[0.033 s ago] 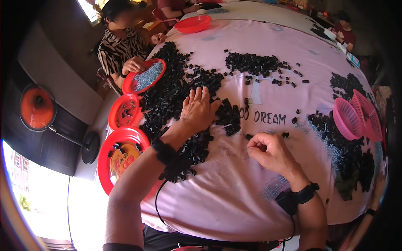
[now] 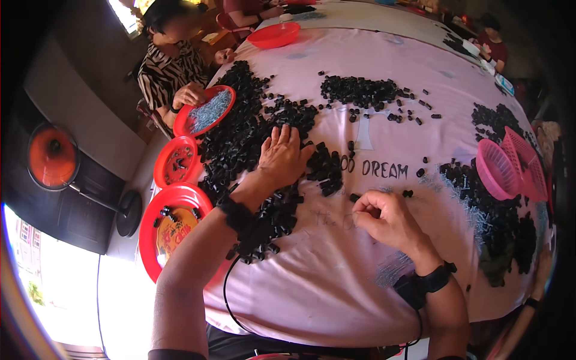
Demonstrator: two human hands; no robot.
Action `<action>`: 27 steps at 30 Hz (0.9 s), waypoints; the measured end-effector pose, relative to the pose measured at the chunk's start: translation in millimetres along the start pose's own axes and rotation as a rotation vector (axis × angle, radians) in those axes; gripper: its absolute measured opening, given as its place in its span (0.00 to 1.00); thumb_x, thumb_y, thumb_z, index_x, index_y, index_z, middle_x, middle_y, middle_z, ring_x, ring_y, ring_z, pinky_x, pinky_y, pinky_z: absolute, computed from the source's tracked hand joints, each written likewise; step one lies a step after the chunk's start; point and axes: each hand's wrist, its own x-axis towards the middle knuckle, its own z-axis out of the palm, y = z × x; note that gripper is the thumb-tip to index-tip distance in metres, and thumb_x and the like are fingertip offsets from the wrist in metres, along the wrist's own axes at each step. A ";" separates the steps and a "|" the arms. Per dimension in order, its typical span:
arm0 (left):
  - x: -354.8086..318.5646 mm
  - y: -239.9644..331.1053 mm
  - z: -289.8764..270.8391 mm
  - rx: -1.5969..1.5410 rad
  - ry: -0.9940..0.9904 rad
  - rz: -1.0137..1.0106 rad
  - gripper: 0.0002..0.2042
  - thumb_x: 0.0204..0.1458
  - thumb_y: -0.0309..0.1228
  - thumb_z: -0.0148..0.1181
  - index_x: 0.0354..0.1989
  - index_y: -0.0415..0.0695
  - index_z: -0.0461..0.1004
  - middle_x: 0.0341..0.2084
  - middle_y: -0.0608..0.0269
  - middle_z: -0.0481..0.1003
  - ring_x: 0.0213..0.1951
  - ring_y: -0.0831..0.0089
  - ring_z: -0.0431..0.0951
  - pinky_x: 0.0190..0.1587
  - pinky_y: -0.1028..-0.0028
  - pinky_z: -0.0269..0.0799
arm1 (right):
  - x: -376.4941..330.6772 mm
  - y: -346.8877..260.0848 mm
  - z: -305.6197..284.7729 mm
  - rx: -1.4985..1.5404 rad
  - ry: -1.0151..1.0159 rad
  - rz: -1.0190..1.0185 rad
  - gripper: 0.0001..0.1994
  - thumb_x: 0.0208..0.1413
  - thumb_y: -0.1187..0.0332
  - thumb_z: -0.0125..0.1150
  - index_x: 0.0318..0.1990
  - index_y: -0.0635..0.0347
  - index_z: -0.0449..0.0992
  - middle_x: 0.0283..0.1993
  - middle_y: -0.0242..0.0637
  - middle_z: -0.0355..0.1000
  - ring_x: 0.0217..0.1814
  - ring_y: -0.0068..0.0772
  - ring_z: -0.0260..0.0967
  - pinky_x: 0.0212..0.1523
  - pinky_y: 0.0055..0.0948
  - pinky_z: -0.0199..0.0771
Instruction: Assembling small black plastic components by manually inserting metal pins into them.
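Observation:
My left hand lies palm down on a large heap of small black cylindrical pieces. Its fingers are stretched out and slightly spread, and the palm hides the pieces beneath. To the right, over the pink cloth, my right hand is closed, thumb and fingers curled together. Whatever it may hold cannot be made out. One loose black piece lies just beyond its fingertips, and another rests beyond its knuckles. A patch of thin silvery pins is on the cloth beside my right wrist.
Along the left edge stand a red basin, a small red bowl and a red tray of silvery pins, where a person's hand reaches in. Pink baskets stand by more black pieces at right. A fan is left.
The whole view has shifted very slightly. Both hands keep the same place and pose.

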 end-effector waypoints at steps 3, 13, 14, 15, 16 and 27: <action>20.7 -4.8 11.1 -0.088 0.084 0.117 0.32 0.67 0.48 0.52 0.71 0.36 0.61 0.69 0.36 0.63 0.71 0.36 0.61 0.71 0.48 0.58 | -1.0 1.6 0.0 0.010 0.045 0.015 0.06 0.55 0.73 0.66 0.34 0.69 0.80 0.28 0.36 0.80 0.30 0.19 0.75 0.34 0.25 0.76; 120.6 -4.8 -7.2 -0.443 0.227 -0.009 0.36 0.65 0.52 0.52 0.70 0.32 0.62 0.65 0.35 0.69 0.65 0.40 0.70 0.68 0.58 0.64 | 0.9 -1.9 -9.4 0.001 0.214 -0.033 0.05 0.55 0.74 0.67 0.36 0.68 0.81 0.30 0.36 0.81 0.32 0.20 0.77 0.35 0.24 0.77; 133.4 9.4 -5.3 -0.466 0.214 0.009 0.36 0.65 0.52 0.52 0.70 0.32 0.62 0.65 0.35 0.69 0.65 0.40 0.70 0.68 0.58 0.64 | -0.5 2.3 -17.6 -0.046 0.267 -0.037 0.05 0.56 0.74 0.66 0.36 0.67 0.81 0.30 0.35 0.80 0.32 0.19 0.76 0.34 0.24 0.77; 141.7 15.4 -7.2 -0.512 0.238 0.081 0.36 0.65 0.52 0.52 0.71 0.32 0.62 0.66 0.34 0.68 0.67 0.43 0.70 0.69 0.59 0.63 | 1.0 6.7 -21.9 -0.046 0.267 -0.029 0.05 0.56 0.74 0.66 0.36 0.67 0.81 0.30 0.35 0.80 0.32 0.19 0.76 0.34 0.24 0.77; 151.1 22.0 -8.0 -0.559 0.262 0.153 0.37 0.66 0.52 0.52 0.72 0.32 0.62 0.67 0.34 0.67 0.68 0.46 0.69 0.70 0.61 0.62 | 3.4 12.3 -26.9 -0.026 0.317 -0.033 0.04 0.56 0.75 0.66 0.36 0.67 0.81 0.30 0.34 0.80 0.32 0.18 0.76 0.34 0.23 0.76; 228.3 78.4 49.1 -0.299 0.136 -0.154 0.47 0.56 0.69 0.54 0.76 0.46 0.58 0.70 0.37 0.60 0.75 0.39 0.50 0.73 0.39 0.46 | 4.9 34.0 -48.6 0.081 0.515 0.078 0.03 0.57 0.76 0.66 0.37 0.66 0.81 0.31 0.29 0.79 0.32 0.14 0.74 0.31 0.18 0.72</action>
